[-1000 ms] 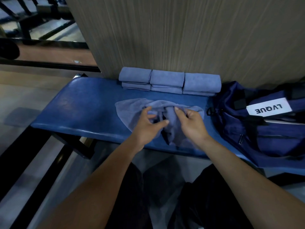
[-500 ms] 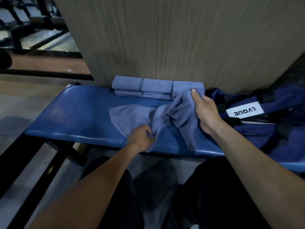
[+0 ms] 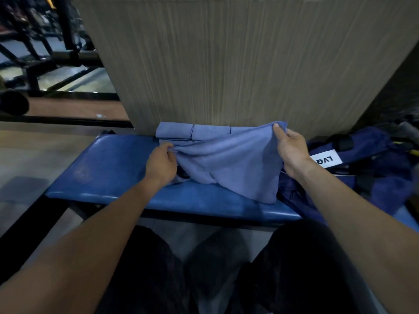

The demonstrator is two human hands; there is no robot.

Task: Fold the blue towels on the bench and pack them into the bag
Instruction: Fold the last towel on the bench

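1. A person stands over the bench, both bare forearms reaching out above its blue padded top.
2. The left hand pinches one edge of a loose towel, fingers curled tight round a gathered bunch of cloth.
3. The right hand grasps the opposite edge, thumb on top and fingers tucked under, held higher than the left.
4. Between the two hands the towel is stretched out, sagging in the middle; its lower corner hangs down and touches the bench near the front edge.
5. A row of folded towels lies at the back of the bench, right against the wood-grain wall. The raised cloth hides the right end of that row, so I cannot tell how many there are.
6. The bag, dark blue, sits on the right end of the bench, just beside the right wrist. A white label with dark lettering shows on it, partly covered by the hand.
7. Whether the bag's mouth is open I cannot tell from here.
8. Off to the left, past the wall, there is dark metal framing over a pale floor.
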